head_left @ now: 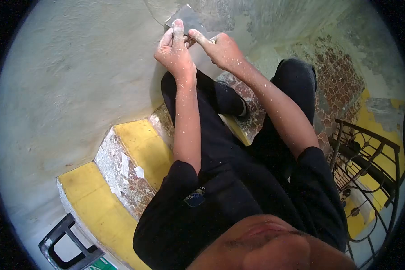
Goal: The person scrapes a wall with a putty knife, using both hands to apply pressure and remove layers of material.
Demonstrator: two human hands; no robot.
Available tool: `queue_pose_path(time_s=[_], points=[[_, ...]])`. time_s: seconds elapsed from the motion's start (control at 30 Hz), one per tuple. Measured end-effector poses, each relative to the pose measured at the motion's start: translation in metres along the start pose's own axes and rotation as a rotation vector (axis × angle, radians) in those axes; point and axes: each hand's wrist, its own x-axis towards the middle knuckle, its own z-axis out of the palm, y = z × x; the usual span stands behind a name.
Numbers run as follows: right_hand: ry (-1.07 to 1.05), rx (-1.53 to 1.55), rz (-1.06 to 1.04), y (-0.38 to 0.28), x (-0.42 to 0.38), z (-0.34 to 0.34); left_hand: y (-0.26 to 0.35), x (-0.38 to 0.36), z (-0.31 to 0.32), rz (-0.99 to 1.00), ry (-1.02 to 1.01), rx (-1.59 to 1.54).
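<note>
Scraper (pixel 192 17): up ahead of you, by the wall (pixel 76 67).
Left hand (pixel 177 54): your grip pinches its near edge, thumb uppermost.
Right hand (pixel 225 50): your grip curls closed around its mostly hidden end.

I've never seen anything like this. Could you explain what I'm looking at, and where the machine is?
There is no robot here, just a person working with two bare hands. The single picture comes from a camera worn on the head, looking forward and down, which is why part of the face shows at the bottom and the edges curve.

The left hand and right hand, both dusted with pale specks, hold a flat metal blade beside the wall. The left thumb lies against it; its handle is mostly hidden.

Below are stairs with yellow step edges and patterned tiles, strewn in places with white flakes. A dark metal railing stands at the right.
</note>
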Motion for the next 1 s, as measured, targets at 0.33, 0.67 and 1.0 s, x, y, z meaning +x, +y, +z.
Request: queue_pose_path(time_s=[0.33,0.67,1.0], points=[[-0.048,0.126,0.028,0.007,0.004,0.017,-0.016,-0.005,-0.017,0.036,-0.041,-0.016],[-0.07,0.181,0.076,0.009,0.008,0.023,-0.02,-0.002,-0.025,0.008,-0.097,-0.033],[-0.159,0.255,0.173,-0.001,0.002,0.016,-0.017,-0.002,-0.026,-0.066,-0.105,-0.131]])
